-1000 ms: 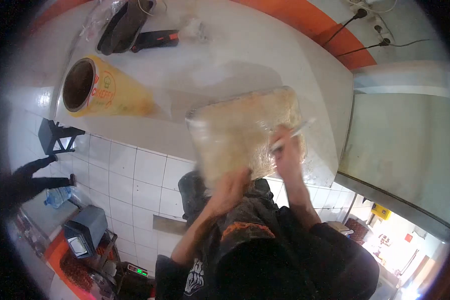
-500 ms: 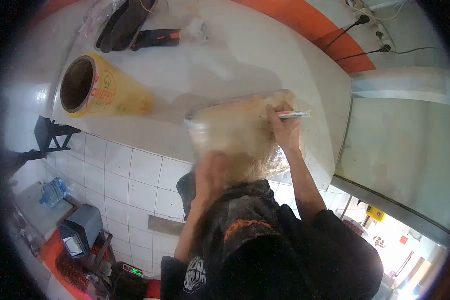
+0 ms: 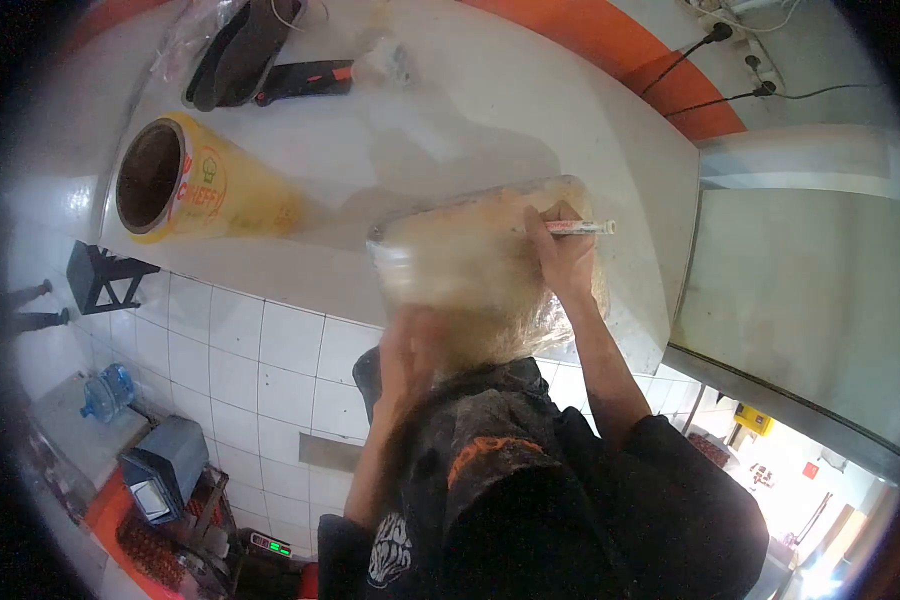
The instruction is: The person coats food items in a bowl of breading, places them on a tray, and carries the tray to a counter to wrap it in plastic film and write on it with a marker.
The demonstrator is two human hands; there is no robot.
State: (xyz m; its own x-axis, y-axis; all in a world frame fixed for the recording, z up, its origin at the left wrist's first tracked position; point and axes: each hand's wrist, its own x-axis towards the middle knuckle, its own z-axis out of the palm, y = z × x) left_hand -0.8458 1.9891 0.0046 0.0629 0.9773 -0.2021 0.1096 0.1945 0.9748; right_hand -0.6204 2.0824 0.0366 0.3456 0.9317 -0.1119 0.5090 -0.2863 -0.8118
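Observation:
A rectangular tray wrapped in clear film [image 3: 460,265] lies at the front edge of the table, its near part over the edge by my lap. My right hand [image 3: 562,250] rests on the tray's right part, its fingers closed round a white marker [image 3: 582,228] with red print. At the tray's near left corner is my left hand [image 3: 410,350], smeared by motion, so its fingers cannot be made out. To the left lies a large yellow roll of film [image 3: 235,190] with a brown core.
A black-handled tool [image 3: 305,80] and a dark shoe-like object [image 3: 232,60] lie at the back left of the table [image 3: 490,90]. Plugs and cables hang at the upper right. On the floor side are a black stool [image 3: 105,278], water bottles [image 3: 108,392] and another person's legs.
The marker has gone from a slanted hold to lying nearly level, and my right hand has moved up and slightly left on the tray. My left hand has shifted left along the near edge.

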